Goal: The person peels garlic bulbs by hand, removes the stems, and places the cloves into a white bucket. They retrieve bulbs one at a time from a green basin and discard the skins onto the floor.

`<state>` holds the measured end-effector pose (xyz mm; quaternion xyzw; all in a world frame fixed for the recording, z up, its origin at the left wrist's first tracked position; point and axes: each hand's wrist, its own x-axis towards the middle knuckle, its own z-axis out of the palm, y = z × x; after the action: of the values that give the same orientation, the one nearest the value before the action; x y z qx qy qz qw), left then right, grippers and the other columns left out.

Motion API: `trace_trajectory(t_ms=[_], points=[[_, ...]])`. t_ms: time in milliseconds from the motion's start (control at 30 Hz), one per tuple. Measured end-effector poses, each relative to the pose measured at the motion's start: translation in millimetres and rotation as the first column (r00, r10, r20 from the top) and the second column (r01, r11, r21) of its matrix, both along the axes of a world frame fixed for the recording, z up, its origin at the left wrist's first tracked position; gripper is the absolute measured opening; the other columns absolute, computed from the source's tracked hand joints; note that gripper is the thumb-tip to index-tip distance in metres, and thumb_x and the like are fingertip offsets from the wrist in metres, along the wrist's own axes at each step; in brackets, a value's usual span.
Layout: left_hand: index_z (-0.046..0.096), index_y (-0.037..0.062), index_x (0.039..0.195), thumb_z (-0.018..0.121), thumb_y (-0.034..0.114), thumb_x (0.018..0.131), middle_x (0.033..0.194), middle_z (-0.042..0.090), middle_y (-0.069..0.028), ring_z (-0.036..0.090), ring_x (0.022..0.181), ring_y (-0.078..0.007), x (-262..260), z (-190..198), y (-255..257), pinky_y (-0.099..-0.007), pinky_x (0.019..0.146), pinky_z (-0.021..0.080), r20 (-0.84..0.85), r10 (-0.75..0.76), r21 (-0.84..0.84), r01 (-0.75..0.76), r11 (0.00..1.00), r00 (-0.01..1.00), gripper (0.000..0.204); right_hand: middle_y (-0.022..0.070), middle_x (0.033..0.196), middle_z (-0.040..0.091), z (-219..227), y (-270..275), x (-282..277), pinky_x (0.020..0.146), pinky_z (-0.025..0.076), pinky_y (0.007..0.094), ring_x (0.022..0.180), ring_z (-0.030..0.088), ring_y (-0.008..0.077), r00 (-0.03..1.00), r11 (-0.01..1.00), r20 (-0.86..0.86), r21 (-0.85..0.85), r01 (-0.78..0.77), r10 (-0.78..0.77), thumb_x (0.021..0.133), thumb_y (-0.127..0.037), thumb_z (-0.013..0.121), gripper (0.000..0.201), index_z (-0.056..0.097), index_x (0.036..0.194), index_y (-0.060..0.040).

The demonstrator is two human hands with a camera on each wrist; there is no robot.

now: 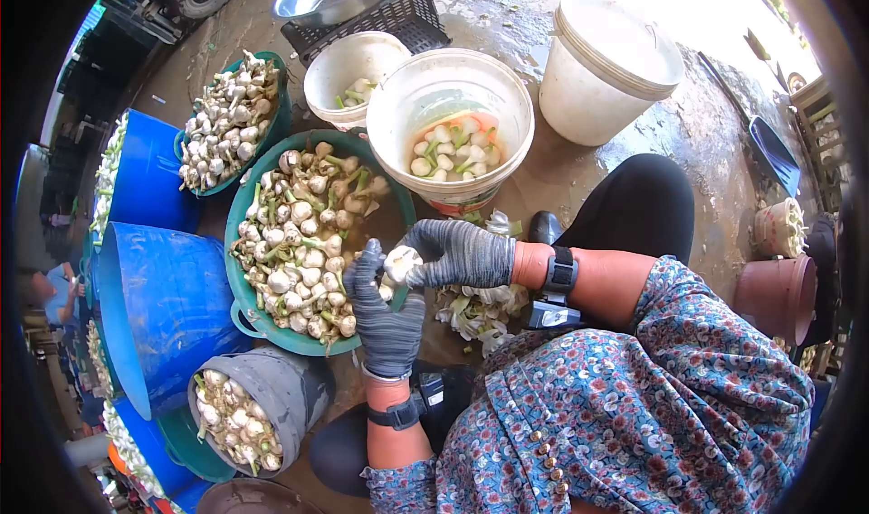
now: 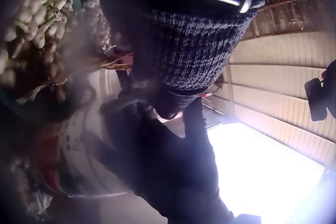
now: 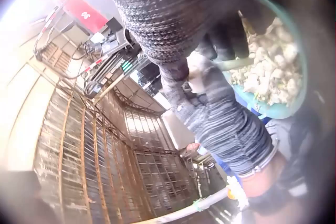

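Garlic bulb (image 1: 399, 262): held between both gloved hands, over the near rim of the green basin.
Right hand (image 1: 457, 253): fingers curled round the bulb from the right.
Left hand (image 1: 385, 310): grips it from below; possibly a green stalk hangs under it, though the wrist views are too blurred to confirm.
Green basin (image 1: 237, 242): just left of the hands, heaped with garlic.
White bucket (image 1: 450, 115): beyond the hands, with bulbs in water.
Trimmings (image 1: 478, 310): on the floor under the right hand.

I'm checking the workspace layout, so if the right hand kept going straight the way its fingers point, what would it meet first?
The right hand in its grey knit glove points leftward, already pinching a white garlic bulb. Beyond it, likely the gloved left hand, then the green plastic basin of garlic; depth is unclear.
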<state>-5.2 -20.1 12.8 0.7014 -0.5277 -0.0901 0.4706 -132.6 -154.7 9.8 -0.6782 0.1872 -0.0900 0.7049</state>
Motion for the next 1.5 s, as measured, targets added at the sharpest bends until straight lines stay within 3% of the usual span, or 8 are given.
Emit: trace_trajectory(t_ms=[100, 167, 267, 567, 767, 933, 1300, 1500], points=[[0.047, 0.0050, 0.134, 0.069, 0.004, 0.083, 0.117, 0.054, -0.0106, 0.054, 0.108, -0.0202, 3.3, -12.5, 4.5, -0.0359, 0.095, 0.045, -0.477, 0.027, -0.009, -0.035, 0.999, 0.879, 0.056, 0.0137, 0.108, 0.066, 0.7, 1.7, -0.6, 0.091, 0.048, 0.0337, 0.103, 0.060, 0.0179, 0.986, 0.991, 0.105, 0.012, 0.132, -0.133, 0.081, -0.037, 0.077, 0.052, 0.060, 0.113, 0.0000], [0.049, 0.0025, 0.133, 0.063, 0.013, 0.091, 0.123, 0.055, -0.0110, 0.053, 0.112, -0.0190, 7.6, -6.5, 7.8, -0.0343, 0.097, 0.045, -0.820, -0.007, 0.027, 0.051, 0.998, 0.572, 0.045, 0.0137, 0.106, 0.065, -1.7, 2.6, -0.1, 0.091, 0.048, 0.0356, 0.101, 0.062, 0.0232, 0.974, 0.949, 0.168, -0.250, 0.194, -0.155, 0.080, -0.035, 0.077, 0.050, 0.061, 0.114, -0.0022], [0.051, 0.0002, 0.131, 0.060, 0.019, 0.094, 0.124, 0.057, -0.0109, 0.055, 0.112, -0.0186, 2.9, -10.8, 3.9, -0.0328, 0.097, 0.045, -0.837, 0.054, 0.101, 0.056, 0.993, 0.544, 0.042, 0.0141, 0.104, 0.064, -2.5, 3.4, 3.9, 0.090, 0.049, 0.0367, 0.098, 0.062, 0.0289, 0.973, 0.827, 0.205, -0.524, 0.203, -0.109, 0.080, -0.032, 0.076, 0.046, 0.063, 0.115, -0.0049], [0.049, 0.0014, 0.129, 0.057, 0.011, 0.093, 0.122, 0.055, -0.0097, 0.057, 0.106, -0.0169, 5.3, -23.4, 3.7, -0.0321, 0.094, 0.049, -0.706, 0.102, 0.122, -0.022, 0.992, 0.701, 0.037, 0.0115, 0.093, 0.068, 12.8, 5.3, -3.3, 0.082, 0.052, 0.0347, 0.089, 0.066, 0.0243, 0.959, 0.831, 0.103, -0.481, 0.279, -0.263, 0.088, -0.018, 0.067, 0.022, 0.067, 0.106, -0.0053], [0.047, 0.0041, 0.128, 0.055, 0.010, 0.094, 0.121, 0.054, -0.0102, 0.055, 0.109, -0.0194, 4.2, -17.6, 5.8, -0.0327, 0.096, 0.048, -0.871, -0.113, -0.115, 0.027, 0.993, 0.478, 0.035, 0.0111, 0.093, 0.069, 0.2, 7.1, 2.7, 0.079, 0.053, 0.0306, 0.086, 0.066, 0.0175, 0.920, 0.911, 0.059, -0.129, 0.393, -0.388, 0.089, -0.012, 0.064, 0.015, 0.066, 0.102, -0.0048], [0.047, 0.0040, 0.128, 0.051, 0.011, 0.094, 0.121, 0.053, -0.0094, 0.054, 0.107, -0.0193, 1.9, -6.3, 2.6, -0.0348, 0.095, 0.048, -0.933, -0.082, -0.096, -0.023, 0.995, 0.351, 0.035, 0.0122, 0.091, 0.066, 11.2, 7.9, -2.0, 0.078, 0.052, 0.0354, 0.086, 0.066, 0.0254, 0.961, 0.900, 0.184, -0.349, 0.261, -0.208, 0.088, -0.013, 0.063, 0.014, 0.065, 0.099, -0.0051], [0.047, 0.0035, 0.135, 0.040, 0.032, 0.099, 0.124, 0.054, -0.0076, 0.052, 0.110, -0.0177, -0.1, -8.7, 2.2, -0.0306, 0.094, 0.042, -0.762, 0.013, 0.082, 0.077, 0.994, 0.648, 0.047, 0.0104, 0.080, 0.058, 10.3, 5.6, -2.3, 0.062, 0.051, 0.0430, 0.072, 0.063, 0.0312, 0.996, 0.468, 0.083, -0.879, 0.093, -0.041, 0.083, -0.025, 0.063, 0.015, 0.065, 0.090, -0.0112], [0.047, 0.0064, 0.135, 0.037, 0.043, 0.098, 0.123, 0.055, -0.0055, 0.055, 0.102, -0.0158, 1.9, -19.0, 6.9, -0.0268, 0.078, 0.047, -0.739, -0.038, 0.109, 0.174, 0.979, 0.673, 0.053, 0.0124, 0.082, 0.061, 17.1, 14.6, -5.7, 0.064, 0.052, 0.0433, 0.074, 0.064, 0.0332, 0.995, 0.559, -0.016, -0.828, 0.039, -0.094, 0.079, -0.020, 0.064, 0.014, 0.063, 0.085, -0.0084]])
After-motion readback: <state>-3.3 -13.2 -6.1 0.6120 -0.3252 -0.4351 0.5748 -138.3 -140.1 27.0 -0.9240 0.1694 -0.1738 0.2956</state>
